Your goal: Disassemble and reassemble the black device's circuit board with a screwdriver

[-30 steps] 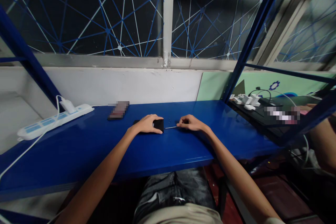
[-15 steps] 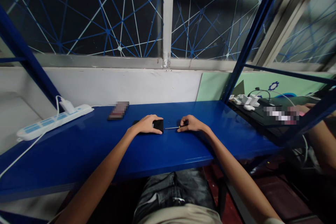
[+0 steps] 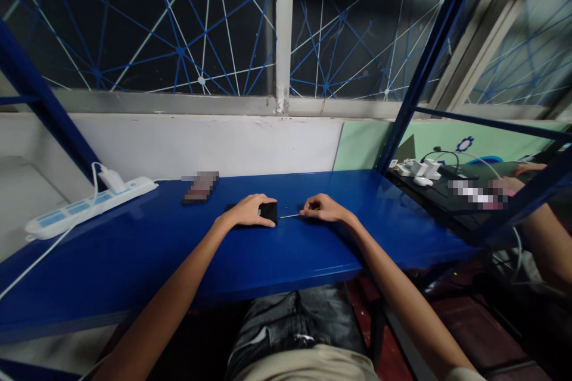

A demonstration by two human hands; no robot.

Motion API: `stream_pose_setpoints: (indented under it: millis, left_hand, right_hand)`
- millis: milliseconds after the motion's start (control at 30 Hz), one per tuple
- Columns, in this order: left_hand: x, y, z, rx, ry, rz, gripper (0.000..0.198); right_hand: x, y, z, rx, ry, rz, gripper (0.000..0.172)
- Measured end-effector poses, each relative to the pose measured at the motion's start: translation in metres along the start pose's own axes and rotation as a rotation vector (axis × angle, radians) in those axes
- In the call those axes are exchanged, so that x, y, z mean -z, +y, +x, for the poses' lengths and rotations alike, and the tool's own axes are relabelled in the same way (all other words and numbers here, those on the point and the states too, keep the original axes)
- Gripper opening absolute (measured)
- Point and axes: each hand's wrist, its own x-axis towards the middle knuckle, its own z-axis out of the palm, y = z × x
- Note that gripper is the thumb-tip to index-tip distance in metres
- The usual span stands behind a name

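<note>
My left hand [image 3: 246, 210] lies curled over a small black device [image 3: 269, 212] on the blue table [image 3: 187, 250], pressing it flat. My right hand [image 3: 322, 208] is closed on a thin screwdriver [image 3: 290, 215]. Its metal shaft runs left along the table, with the tip at the right edge of the black device. A few tiny specks, perhaps screws, lie on the table just behind the shaft.
A white power strip [image 3: 84, 207] with a plugged-in charger lies at the left. A blurred flat object [image 3: 199, 187] sits behind my left hand. Another person's arm [image 3: 543, 244] is at the neighbouring bench on the right, with white chargers [image 3: 417, 169] and cables.
Both hands keep their places on the device and screwdriver. My right fingers shifted slightly on the handle. The view drifted a little.
</note>
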Motion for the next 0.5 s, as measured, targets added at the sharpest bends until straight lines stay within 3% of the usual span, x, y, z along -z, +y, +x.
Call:
stream_pose_setpoints:
  millis: [500]
  left_hand:
    - [0.0015, 0.0036, -0.0015, 0.023, -0.015, -0.004, 0.081]
  right_hand:
    - [0.0009, 0.0023, 0.0002, -0.006, 0.023, -0.047, 0.039]
